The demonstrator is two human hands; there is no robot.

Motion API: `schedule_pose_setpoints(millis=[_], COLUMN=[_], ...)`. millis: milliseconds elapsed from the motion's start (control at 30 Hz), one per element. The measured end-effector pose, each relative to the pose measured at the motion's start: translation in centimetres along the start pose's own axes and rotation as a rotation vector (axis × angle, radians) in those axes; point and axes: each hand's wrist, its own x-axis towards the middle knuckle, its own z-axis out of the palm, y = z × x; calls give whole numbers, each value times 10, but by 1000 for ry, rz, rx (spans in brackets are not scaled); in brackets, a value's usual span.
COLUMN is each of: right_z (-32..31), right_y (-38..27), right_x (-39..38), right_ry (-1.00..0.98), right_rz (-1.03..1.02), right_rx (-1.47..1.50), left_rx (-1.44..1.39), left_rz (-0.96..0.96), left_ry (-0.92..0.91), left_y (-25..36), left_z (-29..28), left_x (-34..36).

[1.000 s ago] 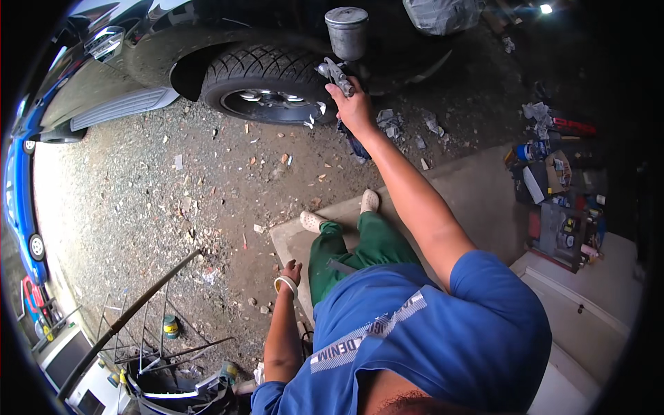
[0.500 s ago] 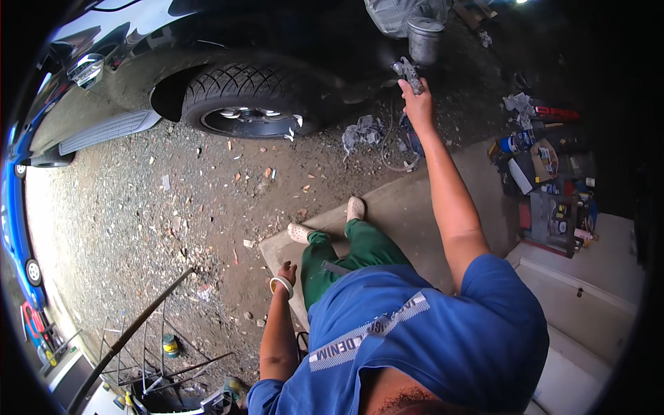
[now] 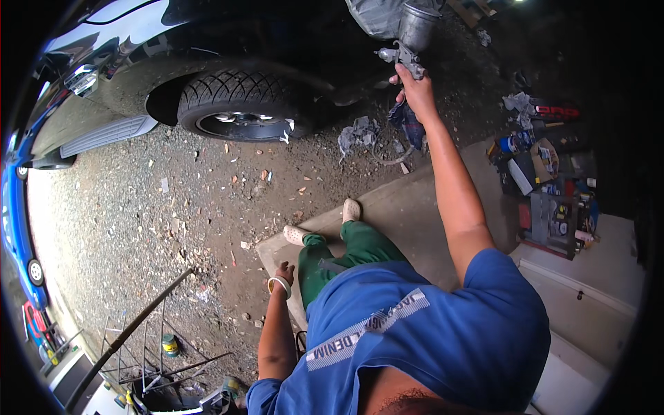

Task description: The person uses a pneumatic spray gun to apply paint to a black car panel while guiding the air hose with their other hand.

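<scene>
My right hand (image 3: 418, 95) is stretched forward, its fingers wrapped round the handle of a metal spray gun (image 3: 402, 58). A grey metal cup sits on top of the gun, and its nozzle points left toward the dark body of a car (image 3: 277, 41). A gap lies between nozzle and bodywork. Down at my side hangs my left hand (image 3: 284, 272), with a white band on the wrist. Its fingers are loosely curled and apart, with nothing in them.
A car tire (image 3: 238, 104) stands on gravel ahead. Crumpled paper (image 3: 359, 135) and a curved hose (image 3: 391, 162) lie below the gun. Cans and boxes crowd a shelf (image 3: 553, 214) at right. A long pole (image 3: 131, 335) and metal frames are at lower left.
My right hand has brought the spray gun slightly left and up in view, and the gun has turned so its side and nozzle show more. My left hand barely moved.
</scene>
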Motion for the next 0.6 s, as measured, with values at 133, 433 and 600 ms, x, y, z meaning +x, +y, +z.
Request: schedule_pose_setpoints(millis=[133, 433, 600], right_z=[10, -9, -67], right_y=[-7, 19, 47], right_x=[1, 27, 33], right_ry=[-92, 51, 237], right_rz=[-34, -15, -12], right_rx=[-40, -112, -218], left_rx=[68, 218, -26], left_rz=[56, 139, -21], left_ry=[-7, 23, 16], left_y=[12, -4, 32], left_z=[7, 15, 37], left_x=[-1, -1, -16])
